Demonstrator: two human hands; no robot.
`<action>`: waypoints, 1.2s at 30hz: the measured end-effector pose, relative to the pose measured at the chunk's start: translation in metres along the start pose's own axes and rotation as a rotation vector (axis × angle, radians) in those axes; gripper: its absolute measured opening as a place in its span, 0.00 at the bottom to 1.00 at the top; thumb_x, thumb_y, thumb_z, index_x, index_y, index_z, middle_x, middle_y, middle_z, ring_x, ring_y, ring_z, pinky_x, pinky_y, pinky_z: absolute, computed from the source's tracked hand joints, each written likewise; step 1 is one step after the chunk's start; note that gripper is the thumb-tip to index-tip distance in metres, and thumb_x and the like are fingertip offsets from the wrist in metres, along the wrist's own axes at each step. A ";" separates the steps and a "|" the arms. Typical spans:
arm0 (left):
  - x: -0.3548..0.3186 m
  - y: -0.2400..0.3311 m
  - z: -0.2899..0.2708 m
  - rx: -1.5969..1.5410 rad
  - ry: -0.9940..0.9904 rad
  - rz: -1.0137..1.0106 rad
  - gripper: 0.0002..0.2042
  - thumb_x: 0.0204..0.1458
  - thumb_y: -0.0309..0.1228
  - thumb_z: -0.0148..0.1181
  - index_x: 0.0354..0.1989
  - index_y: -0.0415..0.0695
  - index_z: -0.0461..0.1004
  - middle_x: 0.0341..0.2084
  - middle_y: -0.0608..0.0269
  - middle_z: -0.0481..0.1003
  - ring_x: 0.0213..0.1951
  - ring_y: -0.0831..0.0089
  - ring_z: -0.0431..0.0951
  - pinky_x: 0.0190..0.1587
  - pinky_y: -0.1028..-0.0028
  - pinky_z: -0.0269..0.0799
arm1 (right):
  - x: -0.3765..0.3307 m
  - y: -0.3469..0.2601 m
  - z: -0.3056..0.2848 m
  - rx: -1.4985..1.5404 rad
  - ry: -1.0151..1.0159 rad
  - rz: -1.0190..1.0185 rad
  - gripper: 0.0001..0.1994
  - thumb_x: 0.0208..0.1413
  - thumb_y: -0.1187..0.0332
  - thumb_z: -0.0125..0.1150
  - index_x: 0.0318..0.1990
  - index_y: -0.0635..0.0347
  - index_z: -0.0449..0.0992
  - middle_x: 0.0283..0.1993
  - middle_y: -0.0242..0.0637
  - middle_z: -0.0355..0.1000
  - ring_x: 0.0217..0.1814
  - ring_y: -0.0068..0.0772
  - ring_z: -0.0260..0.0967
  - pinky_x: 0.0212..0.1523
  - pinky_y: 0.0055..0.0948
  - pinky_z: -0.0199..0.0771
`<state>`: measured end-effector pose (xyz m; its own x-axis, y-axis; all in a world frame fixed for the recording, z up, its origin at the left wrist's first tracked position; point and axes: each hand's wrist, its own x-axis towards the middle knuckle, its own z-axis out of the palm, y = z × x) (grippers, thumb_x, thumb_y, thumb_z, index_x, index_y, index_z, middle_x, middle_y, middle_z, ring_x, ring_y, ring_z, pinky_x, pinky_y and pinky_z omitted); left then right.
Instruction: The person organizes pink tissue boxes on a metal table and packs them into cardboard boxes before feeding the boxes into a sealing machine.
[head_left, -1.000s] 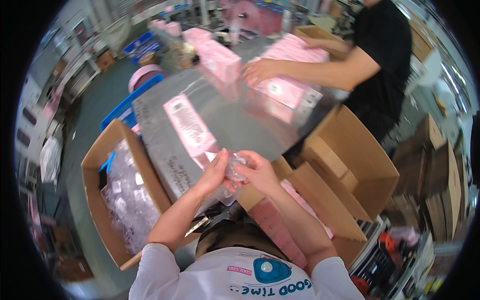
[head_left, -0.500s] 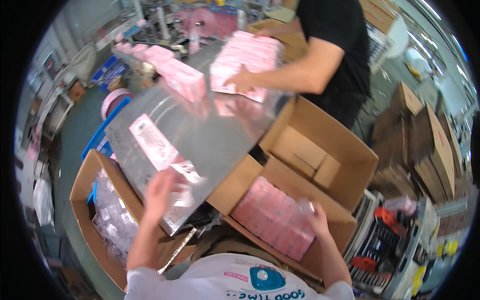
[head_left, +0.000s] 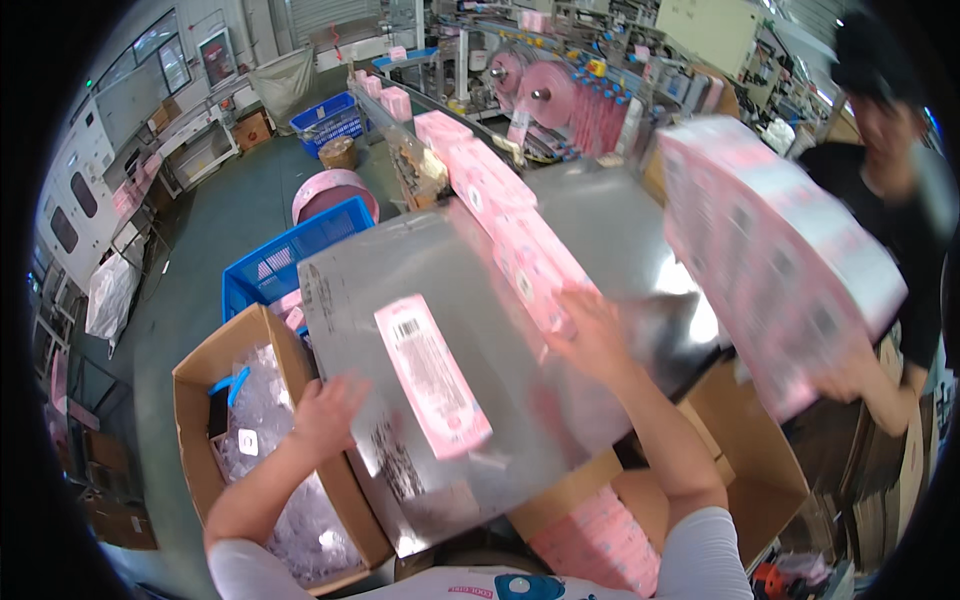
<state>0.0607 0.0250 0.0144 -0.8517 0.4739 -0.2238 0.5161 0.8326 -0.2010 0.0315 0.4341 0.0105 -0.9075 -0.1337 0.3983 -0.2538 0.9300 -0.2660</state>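
My right hand has its fingers around the near end of a pink pack, the closest in a row of pink packs on the metal table. My left hand, slightly blurred, hovers over the table's left edge with fingers spread and nothing visible in it. Between my hands a single long pink pack lies flat, label side up. Left of my left hand stands a cardboard box filled with clear plastic pieces.
A person at the right holds up a large block of pink packs. Below my right forearm are an open carton with pink packs and another open carton. A blue crate stands beyond the metal table.
My right hand has moved from the carton to the row of packs. My left hand has left the clear plastic piece by the flat pack. The other person has lifted the block of packs off the table.
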 end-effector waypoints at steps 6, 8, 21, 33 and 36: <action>0.131 0.017 -0.012 0.180 0.329 0.841 0.40 0.40 0.44 0.62 0.63 0.46 0.54 0.59 0.60 0.60 0.58 0.68 0.61 0.58 0.49 0.53 | 0.104 0.009 0.082 -0.077 -0.494 0.428 0.44 0.41 0.48 0.63 0.64 0.58 0.53 0.65 0.50 0.50 0.63 0.56 0.55 0.59 0.46 0.58; 0.143 0.005 -0.020 0.139 0.306 0.872 0.32 0.40 0.40 0.60 0.57 0.45 0.61 0.50 0.59 0.65 0.53 0.67 0.64 0.58 0.48 0.52 | 0.110 0.003 0.087 0.059 -0.529 0.309 0.46 0.41 0.47 0.64 0.65 0.61 0.50 0.66 0.49 0.49 0.63 0.56 0.54 0.61 0.45 0.57; 0.116 -0.100 0.061 -1.008 0.531 0.087 0.32 0.51 0.29 0.55 0.63 0.38 0.49 0.61 0.46 0.57 0.63 0.56 0.57 0.63 0.52 0.47 | 0.209 0.065 0.125 -0.077 -0.506 0.407 0.50 0.39 0.52 0.63 0.68 0.49 0.40 0.61 0.53 0.54 0.59 0.56 0.59 0.57 0.44 0.62; 0.204 -0.083 0.064 -1.198 -0.164 -0.200 0.14 0.51 0.36 0.60 0.36 0.36 0.71 0.20 0.62 0.71 0.20 0.76 0.70 0.22 0.70 0.68 | 0.220 0.028 0.079 -0.323 -0.107 -0.159 0.43 0.41 0.42 0.62 0.63 0.54 0.57 0.59 0.47 0.60 0.59 0.54 0.59 0.57 0.43 0.62; 0.206 -0.077 0.034 -1.023 0.104 -0.036 0.12 0.49 0.35 0.61 0.26 0.37 0.71 0.13 0.61 0.67 0.17 0.72 0.68 0.20 0.68 0.64 | 0.279 0.042 0.137 -0.248 -0.389 0.351 0.50 0.37 0.44 0.62 0.67 0.49 0.45 0.65 0.49 0.51 0.64 0.54 0.54 0.60 0.45 0.59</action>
<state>-0.1511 0.0490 -0.0485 -0.8940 0.4256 -0.1403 0.2068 0.6696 0.7134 -0.2782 0.3889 -0.0095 -0.9913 0.1250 -0.0413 0.1284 0.9875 -0.0917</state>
